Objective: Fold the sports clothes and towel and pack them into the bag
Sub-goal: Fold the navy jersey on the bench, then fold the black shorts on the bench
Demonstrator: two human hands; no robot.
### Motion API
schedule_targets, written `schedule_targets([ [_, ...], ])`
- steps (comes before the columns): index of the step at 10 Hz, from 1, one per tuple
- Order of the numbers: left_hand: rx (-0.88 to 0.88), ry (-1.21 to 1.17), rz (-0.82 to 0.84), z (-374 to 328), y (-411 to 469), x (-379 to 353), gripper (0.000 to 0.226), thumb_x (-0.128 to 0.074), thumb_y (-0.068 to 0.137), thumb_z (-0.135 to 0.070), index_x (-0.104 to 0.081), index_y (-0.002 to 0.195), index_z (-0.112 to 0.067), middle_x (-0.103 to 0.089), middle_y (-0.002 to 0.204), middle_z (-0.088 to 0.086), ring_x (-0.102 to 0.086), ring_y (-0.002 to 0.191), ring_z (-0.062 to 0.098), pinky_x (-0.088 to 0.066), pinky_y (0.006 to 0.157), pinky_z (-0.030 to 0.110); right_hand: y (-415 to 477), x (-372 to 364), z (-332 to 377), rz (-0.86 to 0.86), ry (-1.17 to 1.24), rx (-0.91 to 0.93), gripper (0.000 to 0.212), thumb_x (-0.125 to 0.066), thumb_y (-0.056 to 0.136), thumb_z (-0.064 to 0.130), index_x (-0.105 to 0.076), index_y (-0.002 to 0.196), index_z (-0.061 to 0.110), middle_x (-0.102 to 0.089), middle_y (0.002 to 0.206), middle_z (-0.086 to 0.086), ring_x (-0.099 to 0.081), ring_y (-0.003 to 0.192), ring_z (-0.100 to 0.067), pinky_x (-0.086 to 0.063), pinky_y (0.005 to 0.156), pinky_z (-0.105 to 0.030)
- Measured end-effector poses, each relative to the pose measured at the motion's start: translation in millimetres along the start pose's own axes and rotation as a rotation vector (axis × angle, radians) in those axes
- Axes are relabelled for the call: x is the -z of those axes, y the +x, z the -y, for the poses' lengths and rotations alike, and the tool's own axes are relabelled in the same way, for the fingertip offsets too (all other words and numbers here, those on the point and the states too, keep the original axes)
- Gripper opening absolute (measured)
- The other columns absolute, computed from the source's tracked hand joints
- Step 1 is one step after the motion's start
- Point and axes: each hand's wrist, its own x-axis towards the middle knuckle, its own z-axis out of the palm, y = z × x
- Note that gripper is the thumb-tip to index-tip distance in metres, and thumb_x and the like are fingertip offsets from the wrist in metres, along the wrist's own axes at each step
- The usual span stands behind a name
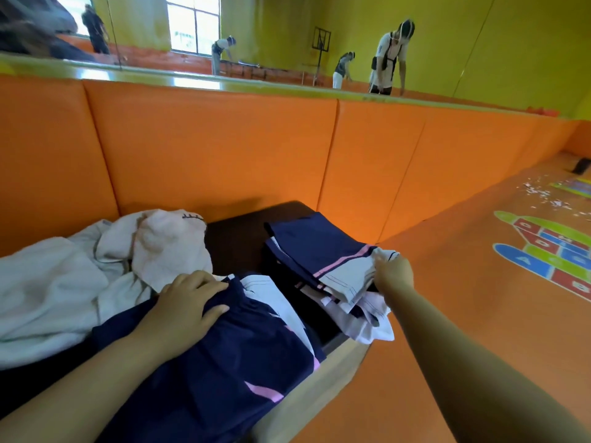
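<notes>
Fingers of the right hand [395,274] pinch the right edge of the folded navy-and-white garment [323,251], left hand [188,302] spread flat on loose navy cloth [224,362] alongside.

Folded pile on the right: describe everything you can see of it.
The folded pile is a navy garment with a pink stripe and white panel, thin smooth cloth, lying flat on loosely folded white and pink layers. It sits at the right end of the dark bench, overhanging its edge. The right hand grips its right corner.
</notes>
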Motion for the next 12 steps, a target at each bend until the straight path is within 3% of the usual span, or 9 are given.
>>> schedule_targets([
  [1,-0.025,-0.01,0.003,-7,-6,6,0.053,-0.048,0.088,-0.05,-0.058,0.129,-0.019,-0.057,0.123,-0.001,-0.052,0.112,0.022,-0.039,0.097,0.036,11,0,-11,-0.009,-0.129,0.102,0.03,-0.046,0.093,0.034,-0.041,0.076,0.01,-0.047,0.078,-0.009,-0.044,0.069,-0.025,-0.037,0.069,-0.033],
  [2,0.0,-0.037,0.024,-9,-14,10,0.046,-0.064,0.088,-0.031,-0.056,0.132,-0.017,-0.049,0.135,-0.003,-0.046,0.124,0.017,-0.028,0.104,0.024,-2,9,-10,-0.025,-0.209,0.162,0.036,-0.046,0.079,0.042,-0.046,0.096,0.01,-0.049,0.094,-0.012,-0.048,0.08,-0.028,-0.038,0.07,-0.036],
  [3,0.001,-0.046,0.01,-11,-27,17,0.042,-0.066,0.086,-0.032,-0.061,0.126,-0.019,-0.047,0.137,-0.005,-0.044,0.125,0.013,-0.03,0.105,0.024,-31,19,-5,0.031,-0.282,0.277,0.049,-0.056,0.086,0.033,-0.047,0.128,0.008,-0.052,0.125,-0.014,-0.053,0.107,-0.033,-0.043,0.082,-0.037],
  [4,0.024,-0.053,0.002,-10,-45,27,0.036,-0.065,0.086,-0.037,-0.063,0.119,-0.023,-0.049,0.127,-0.011,-0.047,0.118,0.008,-0.036,0.099,0.022,-65,24,1,0.122,-0.355,0.433,0.038,-0.055,0.091,0.028,-0.054,0.123,0.009,-0.059,0.122,-0.009,-0.056,0.097,-0.025,-0.043,0.078,-0.034],
  [6,0.079,-0.024,0.011,-6,-102,58,0.024,-0.062,0.087,-0.042,-0.064,0.108,-0.031,-0.054,0.107,-0.019,-0.052,0.099,0.001,-0.043,0.087,0.021,-134,8,15,0.308,-0.622,0.644,0.033,-0.056,0.089,0.036,-0.06,0.105,0.007,-0.066,0.104,-0.008,-0.059,0.096,-0.028,-0.05,0.078,-0.038],
  [7,0.116,0.008,0.055,5,-137,77,0.022,-0.06,0.087,-0.047,-0.062,0.106,-0.036,-0.053,0.102,-0.02,-0.051,0.094,-0.001,-0.044,0.084,0.021,-171,-9,23,0.387,-0.672,0.744,0.032,-0.057,0.088,0.04,-0.058,0.11,0.017,-0.064,0.111,-0.001,-0.058,0.101,-0.022,-0.047,0.075,-0.032],
  [9,0.252,0.025,0.066,34,-212,125,0.014,-0.064,0.085,-0.044,-0.062,0.095,-0.036,-0.057,0.098,-0.017,-0.055,0.089,-0.001,-0.047,0.08,0.021,-249,-52,40,0.538,-0.726,0.971,0.033,-0.058,0.089,0.044,-0.059,0.107,0.017,-0.063,0.104,-0.003,-0.058,0.098,-0.024,-0.049,0.077,-0.033],
  [10,0.336,0.076,0.048,48,-253,154,0.01,-0.064,0.085,-0.045,-0.057,0.09,-0.042,-0.058,0.097,-0.018,-0.056,0.088,0.0,-0.048,0.082,0.025,-289,-74,51,0.635,-0.781,1.082,0.033,-0.058,0.088,0.047,-0.056,0.106,0.02,-0.062,0.104,-0.001,-0.057,0.096,-0.023,-0.044,0.068,-0.031],
  [12,0.523,0.159,-0.01,81,-344,206,0.011,-0.062,0.085,-0.048,-0.053,0.08,-0.047,-0.058,0.093,-0.018,-0.055,0.083,-0.001,-0.049,0.077,0.03,-384,-110,83,0.768,-0.835,1.336,0.04,-0.057,0.088,0.049,-0.055,0.118,0.022,-0.061,0.114,-0.002,-0.057,0.103,-0.024,-0.044,0.075,-0.032],
])
